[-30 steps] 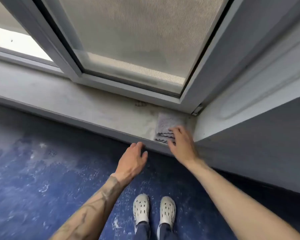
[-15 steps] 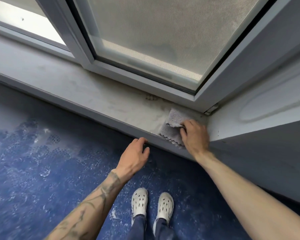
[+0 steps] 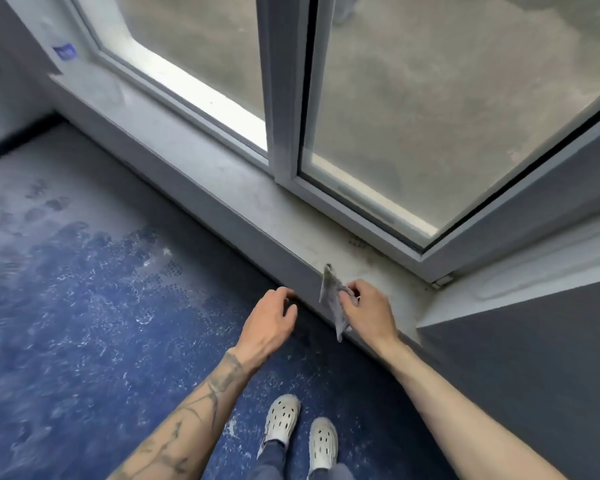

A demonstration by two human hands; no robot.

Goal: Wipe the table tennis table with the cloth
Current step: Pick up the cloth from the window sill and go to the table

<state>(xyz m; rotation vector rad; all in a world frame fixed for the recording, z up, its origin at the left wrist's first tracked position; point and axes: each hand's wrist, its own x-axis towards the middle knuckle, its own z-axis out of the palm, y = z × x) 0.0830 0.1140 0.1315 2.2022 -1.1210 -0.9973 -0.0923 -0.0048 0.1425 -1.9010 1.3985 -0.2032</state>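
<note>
At the far left, a small blue sticker sits on a pale surface. Below it, the blue floor fills the left and near part of the scene; it is covered with white dust and pale marks. A long, dusty window sill runs from the far left to the near right. Behind it stands the left pane, then the upright post of the window frame.

Near the middle, the left hand is stretched toward the front edge of the sill. Its fingers are loosely bent and there is nothing in them. The fingertips are very close to the edge, but I cannot tell if they touch it.

Just to the right, the cloth is in the air at the sill's front edge. It is small, grey and crumpled; one corner points up and the other end hangs down. The right hand pinches it at the middle between the thumb and the bent fingers. This hand is over the near right end of the sill.

Below the hands, two white shoes with holes stand on the floor. At the right, the second pane shows grey ground, and a grey wall closes the near right side.
</note>
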